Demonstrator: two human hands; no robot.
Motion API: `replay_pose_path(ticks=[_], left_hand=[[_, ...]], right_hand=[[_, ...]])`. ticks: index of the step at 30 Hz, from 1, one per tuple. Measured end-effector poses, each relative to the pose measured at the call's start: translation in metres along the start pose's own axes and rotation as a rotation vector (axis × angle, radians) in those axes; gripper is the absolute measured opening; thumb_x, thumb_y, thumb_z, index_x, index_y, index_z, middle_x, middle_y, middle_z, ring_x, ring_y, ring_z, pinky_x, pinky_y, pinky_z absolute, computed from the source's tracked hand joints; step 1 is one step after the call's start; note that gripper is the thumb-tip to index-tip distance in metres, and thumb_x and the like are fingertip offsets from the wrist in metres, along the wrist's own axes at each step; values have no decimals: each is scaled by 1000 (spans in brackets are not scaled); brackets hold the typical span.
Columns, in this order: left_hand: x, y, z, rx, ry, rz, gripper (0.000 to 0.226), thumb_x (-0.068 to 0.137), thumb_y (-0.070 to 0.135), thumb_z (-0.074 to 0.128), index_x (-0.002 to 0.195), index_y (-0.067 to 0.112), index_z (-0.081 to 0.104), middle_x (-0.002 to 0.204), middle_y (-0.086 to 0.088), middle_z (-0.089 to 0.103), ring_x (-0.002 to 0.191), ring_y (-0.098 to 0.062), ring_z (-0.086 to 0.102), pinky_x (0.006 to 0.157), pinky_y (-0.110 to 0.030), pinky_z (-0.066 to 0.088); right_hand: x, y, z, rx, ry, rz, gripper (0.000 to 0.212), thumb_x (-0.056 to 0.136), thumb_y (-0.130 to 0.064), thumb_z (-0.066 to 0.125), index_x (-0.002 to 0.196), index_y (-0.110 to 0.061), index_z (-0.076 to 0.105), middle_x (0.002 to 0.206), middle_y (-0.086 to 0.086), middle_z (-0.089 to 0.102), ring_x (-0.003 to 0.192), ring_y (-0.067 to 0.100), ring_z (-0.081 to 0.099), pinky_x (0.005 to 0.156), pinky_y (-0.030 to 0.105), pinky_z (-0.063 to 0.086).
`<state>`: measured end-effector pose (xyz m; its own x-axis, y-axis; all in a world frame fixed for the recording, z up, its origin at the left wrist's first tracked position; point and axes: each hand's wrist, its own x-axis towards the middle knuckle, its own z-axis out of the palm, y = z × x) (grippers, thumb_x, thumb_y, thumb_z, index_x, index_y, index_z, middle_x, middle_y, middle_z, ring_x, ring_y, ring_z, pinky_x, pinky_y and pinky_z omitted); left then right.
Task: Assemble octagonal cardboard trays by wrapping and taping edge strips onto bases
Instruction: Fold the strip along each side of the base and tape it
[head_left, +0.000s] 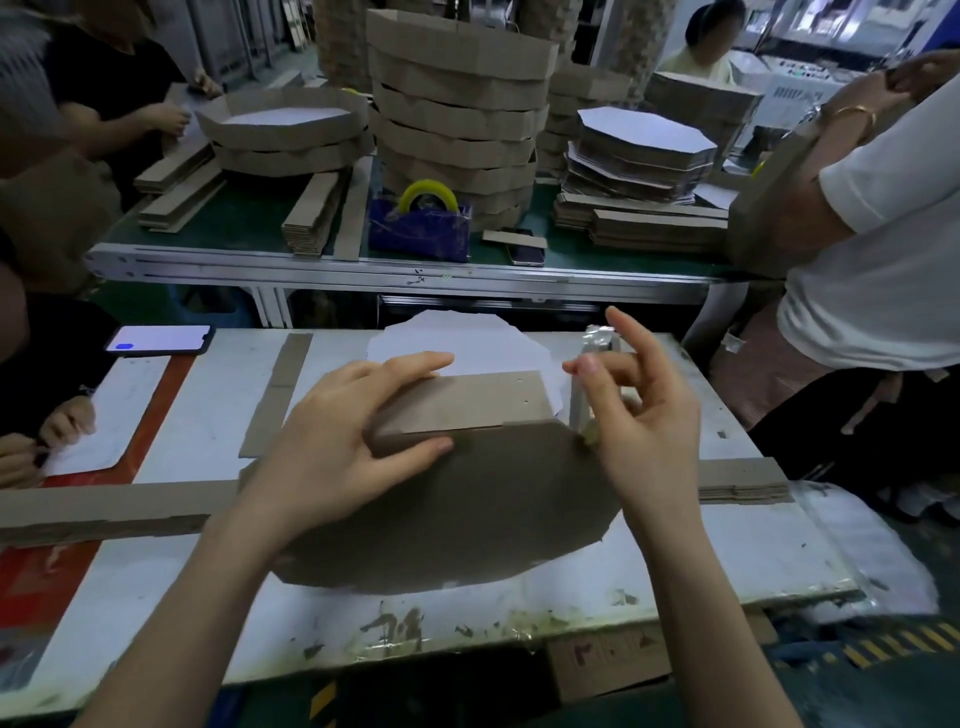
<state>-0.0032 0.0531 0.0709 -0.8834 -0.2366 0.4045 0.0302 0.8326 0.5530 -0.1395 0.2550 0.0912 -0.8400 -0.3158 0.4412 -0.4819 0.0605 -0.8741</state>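
Closest to the camera, two bare forearms reached forward over the near edge of a white table (727, 561) to a brown cardboard base (467, 509) lying flat on it. Along the far edge of the base stood a strip (467, 400), its long axis running left to right, with its right end stopping at the base's far right corner.

The person's left hand (353, 441) gripped the strip near its left part, fingers curled over the top edge and thumb pressed on the near face, holding it upright against the base. The right hand (644, 415) was at the far right corner of the base, pinching a short length of clear tape (577, 405) that hung upright just beside the strip's end; the other fingers were spread loose.

The coming move seemed to turn on that corner: the tape lay just right of the strip's end, the right hand was the nearer one, and the tape would have to cross from strip to base there. Whether it already stuck to the cardboard could not be told.

Beyond the base lay a white sheet (467, 338), partly hidden by the strip.
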Motion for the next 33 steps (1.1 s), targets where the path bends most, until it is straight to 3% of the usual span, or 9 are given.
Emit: replay_pose_path(ticks=[3, 6, 9, 12, 15, 18, 21, 25, 33], left_hand=[[-6, -2, -18, 137, 23, 7, 69, 72, 60, 52, 138, 56, 30, 114, 23, 51, 103, -3, 43, 91, -40, 46], [3, 17, -20, 350, 20, 68, 76, 74, 66, 47, 145, 42, 30, 127, 6, 56, 111, -14, 49, 98, -43, 40], [18, 39, -3, 514, -5, 122, 91, 74, 84, 39, 149, 33, 29, 130, 2, 56, 111, -19, 57, 88, -37, 48], [25, 39, 3, 527, 14, 115, 89, 73, 77, 43, 146, 25, 39, 121, -3, 61, 101, -23, 62, 78, -37, 52], [18, 30, 0, 484, 69, 133, 84, 75, 76, 43, 142, 25, 44, 113, -2, 63, 93, -23, 63, 70, -36, 53], [8, 24, -4, 421, 132, 103, 85, 76, 82, 39, 143, 29, 40, 114, -1, 63, 92, -22, 64, 67, -32, 51], [-1, 19, -7, 317, 189, 19, 84, 75, 83, 39, 144, 35, 34, 121, -1, 61, 98, -22, 61, 71, -34, 50], [-9, 7, -7, 135, 97, -141, 89, 67, 89, 41, 145, 52, 16, 128, 10, 47, 104, -12, 50, 78, -33, 51], [4, 2, -5, 120, -12, -7, 76, 74, 83, 42, 142, 59, 17, 131, 26, 38, 110, 6, 40, 83, -20, 41]], right_hand=[[7, 8, 3, -62, -171, -18, 52, 98, -15, 60, 146, -21, 41, 113, -6, 70, 103, 2, 65, 95, 23, 52], [8, 12, 16, -101, -365, -13, 61, 96, -23, 62, 151, -26, 36, 130, -7, 62, 92, -1, 66, 81, 17, 53], [11, 15, 23, -109, -504, 25, 61, 95, -35, 59, 149, -41, 31, 136, -16, 56, 98, -4, 66, 81, 12, 53], [23, 14, 18, -106, -662, 107, 61, 96, -39, 55, 150, -45, 26, 142, -19, 51, 102, -10, 63, 77, 7, 50], [35, 8, 13, -161, -621, 77, 64, 94, -36, 62, 151, -39, 33, 135, -17, 58, 80, -3, 67, 70, 10, 51], [48, -5, 9, -144, -546, -3, 68, 88, -31, 73, 148, -36, 40, 121, -15, 64, 54, 2, 54, 63, 17, 51], [56, -17, 5, -192, -545, -71, 73, 83, -32, 78, 146, -40, 43, 115, -18, 65, 55, 4, 57, 61, 19, 55], [55, -21, 13, -227, -620, -104, 76, 84, -27, 78, 148, -39, 40, 121, -16, 60, 67, 12, 65, 65, 20, 56], [42, -15, 41, -238, -669, -122, 71, 85, -28, 76, 146, -37, 42, 120, -16, 59, 70, 5, 62, 68, 16, 51]])
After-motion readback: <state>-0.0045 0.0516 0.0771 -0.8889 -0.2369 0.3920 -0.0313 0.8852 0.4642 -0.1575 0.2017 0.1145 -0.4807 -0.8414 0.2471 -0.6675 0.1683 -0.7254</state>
